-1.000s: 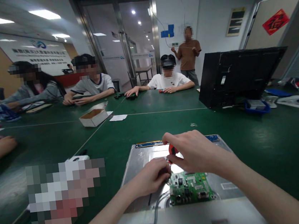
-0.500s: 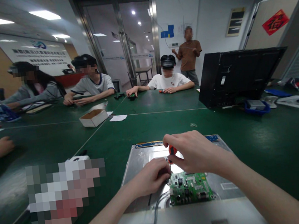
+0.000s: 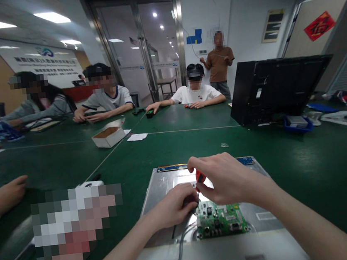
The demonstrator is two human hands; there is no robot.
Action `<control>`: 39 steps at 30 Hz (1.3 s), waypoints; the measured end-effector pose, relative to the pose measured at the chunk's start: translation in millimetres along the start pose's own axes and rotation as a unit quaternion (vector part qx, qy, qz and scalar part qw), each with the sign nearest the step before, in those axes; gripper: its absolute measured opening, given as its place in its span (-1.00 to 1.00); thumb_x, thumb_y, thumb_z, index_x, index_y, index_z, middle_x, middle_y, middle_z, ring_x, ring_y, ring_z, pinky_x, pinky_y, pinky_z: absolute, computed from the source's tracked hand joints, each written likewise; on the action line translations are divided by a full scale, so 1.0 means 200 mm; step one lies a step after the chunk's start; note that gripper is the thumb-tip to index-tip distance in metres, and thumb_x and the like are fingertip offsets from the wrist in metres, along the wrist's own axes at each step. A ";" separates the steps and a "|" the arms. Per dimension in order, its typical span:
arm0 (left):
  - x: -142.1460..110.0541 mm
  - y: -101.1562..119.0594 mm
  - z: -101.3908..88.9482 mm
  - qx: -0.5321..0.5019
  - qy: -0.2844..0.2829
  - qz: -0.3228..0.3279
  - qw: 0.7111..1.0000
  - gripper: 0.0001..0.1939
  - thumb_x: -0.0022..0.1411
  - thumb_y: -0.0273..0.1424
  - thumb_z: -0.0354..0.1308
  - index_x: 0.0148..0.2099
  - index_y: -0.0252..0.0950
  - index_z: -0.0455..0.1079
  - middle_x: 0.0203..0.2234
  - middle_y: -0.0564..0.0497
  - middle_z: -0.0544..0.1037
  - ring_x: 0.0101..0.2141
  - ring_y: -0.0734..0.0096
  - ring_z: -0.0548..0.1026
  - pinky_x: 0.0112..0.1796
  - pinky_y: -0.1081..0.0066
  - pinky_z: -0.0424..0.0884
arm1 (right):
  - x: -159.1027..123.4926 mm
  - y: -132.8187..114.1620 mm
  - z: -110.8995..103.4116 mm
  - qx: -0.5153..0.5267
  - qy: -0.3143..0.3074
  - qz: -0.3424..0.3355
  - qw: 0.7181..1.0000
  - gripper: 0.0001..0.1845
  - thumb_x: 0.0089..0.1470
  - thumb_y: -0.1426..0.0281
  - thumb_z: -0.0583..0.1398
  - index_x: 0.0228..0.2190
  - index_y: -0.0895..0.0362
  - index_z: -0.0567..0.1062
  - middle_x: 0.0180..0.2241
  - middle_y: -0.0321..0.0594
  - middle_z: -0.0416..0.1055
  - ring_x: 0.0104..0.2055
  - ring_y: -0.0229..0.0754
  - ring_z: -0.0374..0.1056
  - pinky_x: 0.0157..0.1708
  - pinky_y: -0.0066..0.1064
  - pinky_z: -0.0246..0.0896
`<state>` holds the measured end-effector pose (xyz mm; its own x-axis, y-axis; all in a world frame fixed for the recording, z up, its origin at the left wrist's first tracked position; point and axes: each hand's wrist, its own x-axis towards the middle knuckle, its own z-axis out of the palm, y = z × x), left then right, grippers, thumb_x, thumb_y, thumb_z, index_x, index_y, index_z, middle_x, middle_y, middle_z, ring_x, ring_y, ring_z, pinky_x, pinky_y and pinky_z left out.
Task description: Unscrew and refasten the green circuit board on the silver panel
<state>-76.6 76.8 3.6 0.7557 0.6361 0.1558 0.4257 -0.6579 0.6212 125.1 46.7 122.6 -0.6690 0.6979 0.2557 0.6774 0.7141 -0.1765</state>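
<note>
My right hand point(image 3: 226, 178) grips the red and black handle of a screwdriver point(image 3: 200, 176), held upright with its shaft pointing down. Its tip is by the upper left corner of a green circuit board point(image 3: 221, 218). Close beside the shaft, my left hand point(image 3: 180, 200) has its fingers pinched together at that corner; what they hold, if anything, is hidden. The board lies on the metal back of a display panel point(image 3: 265, 203), which rests in front of me. A grey cable point(image 3: 181, 250) runs from the board's left side towards me.
A blurred-out object point(image 3: 75, 229) lies on the green table point(image 3: 317, 180) left of the panel. Further back are an open white box point(image 3: 109, 138), white paper point(image 3: 137, 137) and a black monitor point(image 3: 277, 89). A co-worker's hand point(image 3: 13, 191) rests at the left; other people sit across.
My right hand and the screwdriver handle have shifted and turned very slightly. My left hand keeps its place. The co-worker's hand at the left has moved nearer and further into view.
</note>
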 end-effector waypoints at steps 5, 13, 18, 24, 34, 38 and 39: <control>0.00 0.00 0.00 0.005 0.013 0.005 1.000 -0.96 0.22 -0.51 0.08 -0.25 -0.29 0.31 -0.37 0.01 0.46 -0.34 0.31 0.40 -0.30 0.36 0.31 | 0.01 0.01 0.00 -0.022 0.002 0.001 1.000 -0.86 0.10 0.32 0.19 -0.27 0.08 0.38 -0.41 -0.32 0.53 -0.46 -0.26 0.35 -0.54 -0.41 -0.19; -0.01 0.01 0.00 0.008 0.013 0.001 1.000 -0.98 0.23 -0.48 0.08 -0.25 -0.30 0.30 -0.34 -0.02 0.47 -0.34 0.30 0.39 -0.30 0.34 0.32 | 0.01 0.00 0.00 -0.004 -0.006 -0.001 1.000 -0.81 0.06 0.42 0.15 -0.21 0.10 0.35 -0.38 -0.28 0.51 -0.44 -0.27 0.34 -0.54 -0.43 -0.17; -0.01 0.00 0.02 0.001 0.009 -0.003 1.000 -0.96 0.25 -0.51 0.03 -0.24 -0.30 0.29 -0.33 -0.03 0.47 -0.33 0.30 0.39 -0.28 0.33 0.31 | 0.00 0.00 0.00 -0.008 -0.009 -0.001 1.000 -0.81 0.05 0.43 0.13 -0.22 0.11 0.34 -0.37 -0.25 0.50 -0.44 -0.26 0.32 -0.53 -0.42 -0.17; -0.01 0.00 0.02 -0.001 0.010 -0.005 1.000 -0.95 0.26 -0.52 0.02 -0.24 -0.29 0.28 -0.32 -0.03 0.46 -0.32 0.29 0.38 -0.28 0.34 0.30 | 0.00 0.01 0.01 -0.012 -0.014 0.006 1.000 -0.81 0.06 0.42 0.13 -0.22 0.10 0.33 -0.37 -0.25 0.51 -0.42 -0.23 0.35 -0.53 -0.41 -0.18; -0.01 0.00 0.02 -0.015 0.000 -0.016 1.000 -0.96 0.28 -0.50 0.02 -0.23 -0.29 0.28 -0.32 -0.04 0.46 -0.33 0.30 0.38 -0.29 0.35 0.30 | 0.00 0.01 0.01 -0.018 -0.006 -0.001 1.000 -0.81 0.06 0.42 0.14 -0.22 0.09 0.34 -0.37 -0.27 0.51 -0.43 -0.23 0.34 -0.53 -0.42 -0.19; -0.01 -0.01 0.02 -0.018 0.000 -0.012 1.000 -0.95 0.26 -0.52 0.03 -0.22 -0.29 0.28 -0.31 -0.04 0.46 -0.31 0.28 0.39 -0.27 0.33 0.31 | 0.00 0.01 0.01 -0.018 -0.004 -0.002 1.000 -0.81 0.05 0.41 0.14 -0.22 0.10 0.34 -0.38 -0.27 0.51 -0.45 -0.25 0.32 -0.54 -0.42 -0.20; -0.01 -0.01 0.02 -0.019 0.001 -0.014 1.000 -0.95 0.25 -0.52 0.04 -0.22 -0.30 0.28 -0.31 -0.04 0.46 -0.31 0.28 0.39 -0.27 0.33 0.31 | 0.00 0.01 0.01 -0.019 -0.004 -0.002 1.000 -0.81 0.05 0.41 0.14 -0.22 0.11 0.34 -0.39 -0.27 0.51 -0.46 -0.26 0.31 -0.54 -0.42 -0.20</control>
<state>-77.0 75.1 0.1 0.7426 0.6549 0.1404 0.4273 -0.6247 0.6536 124.9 47.7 120.1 -0.6739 0.6956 0.2492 0.6860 0.7143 -0.1385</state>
